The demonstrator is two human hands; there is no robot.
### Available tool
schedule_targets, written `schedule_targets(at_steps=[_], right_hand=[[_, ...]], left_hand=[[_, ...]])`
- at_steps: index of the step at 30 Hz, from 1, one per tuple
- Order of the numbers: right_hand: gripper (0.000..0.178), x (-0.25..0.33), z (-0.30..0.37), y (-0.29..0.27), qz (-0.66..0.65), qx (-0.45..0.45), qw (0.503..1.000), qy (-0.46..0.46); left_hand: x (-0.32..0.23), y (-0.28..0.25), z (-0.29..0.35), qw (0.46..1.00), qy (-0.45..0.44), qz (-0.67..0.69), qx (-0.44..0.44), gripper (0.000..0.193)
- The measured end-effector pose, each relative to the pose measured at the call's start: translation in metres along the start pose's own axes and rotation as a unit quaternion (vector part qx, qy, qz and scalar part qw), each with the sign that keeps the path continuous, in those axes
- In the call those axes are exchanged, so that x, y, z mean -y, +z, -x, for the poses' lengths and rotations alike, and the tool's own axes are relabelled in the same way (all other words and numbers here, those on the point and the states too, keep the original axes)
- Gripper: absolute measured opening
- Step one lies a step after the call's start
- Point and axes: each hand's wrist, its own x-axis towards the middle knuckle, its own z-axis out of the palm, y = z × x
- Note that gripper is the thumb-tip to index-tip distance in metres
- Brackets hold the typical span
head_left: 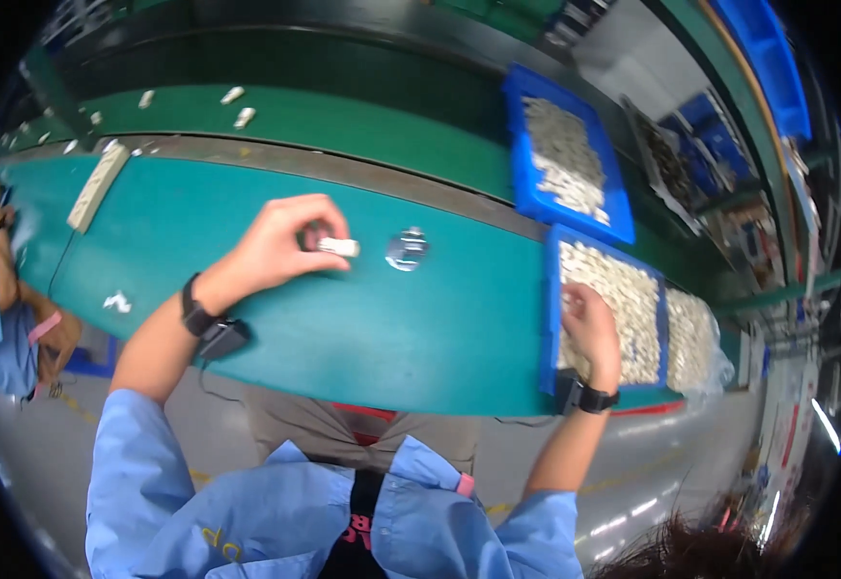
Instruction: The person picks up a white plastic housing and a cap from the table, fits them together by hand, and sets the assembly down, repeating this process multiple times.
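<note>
Above the green table my left hand (285, 241) pinches a small white plastic piece (341, 247) between thumb and fingers. Just right of it a clear, shiny round object (408, 249) lies on the tabletop; its kind is not plain. My right hand (594, 333) is over the near blue bin (550, 333), with its fingers curled toward the heap of small cream-white pieces (623, 289) inside. Whether a piece sits between those fingertips is too small to make out. Both wrists wear black bands.
A second blue bin (520, 159) of grey and white pieces stands beyond. A clear bag (695, 338) of pieces is at the right. A power strip (99, 188) lies at the left, near a co-worker's arm (3, 265). White pieces lie on the green belt (184, 111).
</note>
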Motion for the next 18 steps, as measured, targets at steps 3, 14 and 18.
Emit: schedule_targets(at_steps=[3, 14, 18], right_hand=[[0.036, -0.004, 0.003, 0.002, -0.015, 0.015, 1.000, 0.008], [0.029, 0.059, 0.021, -0.028, -0.179, -0.074, 0.977, 0.087], [0.025, 0.108, 0.013, -0.018, -0.261, -0.018, 0.965, -0.007]], left_hand=[[0.002, 0.004, 0.009, 0.996, 0.020, 0.081, -0.006, 0.029], [0.002, 0.010, 0.016, 0.993, 0.047, 0.107, 0.006, 0.025], [0.002, 0.011, 0.015, 0.992, 0.032, 0.117, 0.025, 0.025]])
